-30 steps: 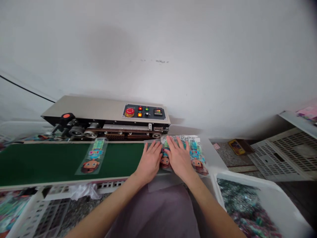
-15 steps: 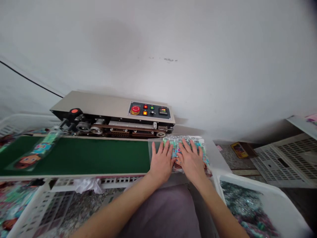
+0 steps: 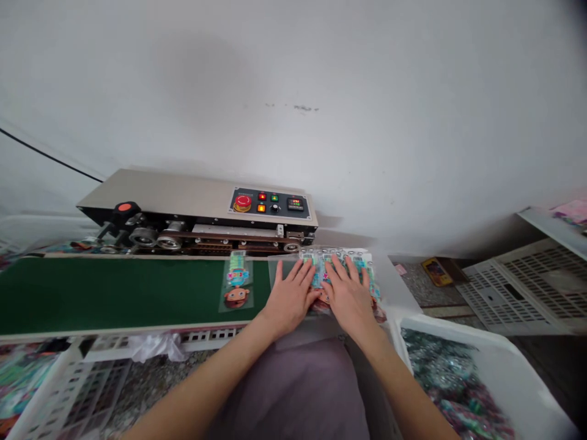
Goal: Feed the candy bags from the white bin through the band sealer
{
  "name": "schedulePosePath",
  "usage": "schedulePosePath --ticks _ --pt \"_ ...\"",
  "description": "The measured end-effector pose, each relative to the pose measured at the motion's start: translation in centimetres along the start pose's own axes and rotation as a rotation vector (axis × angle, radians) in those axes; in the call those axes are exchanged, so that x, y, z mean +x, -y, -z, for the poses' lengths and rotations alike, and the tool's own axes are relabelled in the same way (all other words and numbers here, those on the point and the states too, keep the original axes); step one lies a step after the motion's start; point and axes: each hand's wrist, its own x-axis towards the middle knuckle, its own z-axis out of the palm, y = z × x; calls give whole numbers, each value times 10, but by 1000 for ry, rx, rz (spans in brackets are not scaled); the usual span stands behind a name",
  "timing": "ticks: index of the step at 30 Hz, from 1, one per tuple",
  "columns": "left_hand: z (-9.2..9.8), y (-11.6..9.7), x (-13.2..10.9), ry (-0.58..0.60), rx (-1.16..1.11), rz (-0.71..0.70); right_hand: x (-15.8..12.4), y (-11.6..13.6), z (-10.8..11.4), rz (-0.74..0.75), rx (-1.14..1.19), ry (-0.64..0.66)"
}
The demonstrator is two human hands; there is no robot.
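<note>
My left hand lies flat with fingers spread on the left side of several printed plastic packets. My right hand rests palm down beside it on the same packets, fingers apart. These packets are clear, with barcodes and a cartoon face, and lie at the right end of the green conveyor belt. A single packet is on the belt, left of my left hand and apart from it, its top edge near the band sealing machine. My hands hide part of the packets beneath them.
A control panel with a red stop button and lit display faces me. At lower right stands a white bin of shiny packets. White crates lie on the right; a perforated white basket is below the belt.
The packet at the belt's left end is out of view or no longer distinguishable. Another packet now lies on the belt left of my left hand. Both hands stay on the packets; the view shifts slightly.
</note>
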Motion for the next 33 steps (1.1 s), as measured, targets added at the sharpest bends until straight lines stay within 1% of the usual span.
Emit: schedulePosePath --ticks 2,5,7,10,11,12,14,16,18,22,26,28,30,31,33 --pt "1 11 -6 2 14 -3 0 -1 4 -30 -15 14" --pt "10 26 -18 24 43 -21 1 -1 9 -67 -27 52" --pt "18 30 -24 26 72 22 1 0 11 -66 -27 66" --pt "26 23 -24 -11 110 141 1 2 10 -64 -30 58" --pt "26 18 -22 -19 109 145 1 3 9 -64 -32 53" --pt "25 13 -18 -18 100 117 1 4 8 -63 -33 51" --pt "20 4 -10 12 63 6 1 4 8 -56 -34 50" --pt "13 0 -3 42 29 -76 0 2 8 -44 -34 53" --pt "6 3 0 50 15 -86 0 -2 8 -27 -31 58" --pt "3 22 -6 32 32 -48 5 -8 3 51 17 69" --pt "13 35 -18 30 64 -25 18 4 1 240 122 108" --pt "23 35 -20 26 85 43 21 11 4 289 155 84" --pt "33 30 -18 6 101 119 19 13 9 254 147 33" --pt "36 26 -16 -4 100 125 16 11 12 218 130 10" --pt "36 18 -10 -5 79 55 7 4 14 141 81 -20"
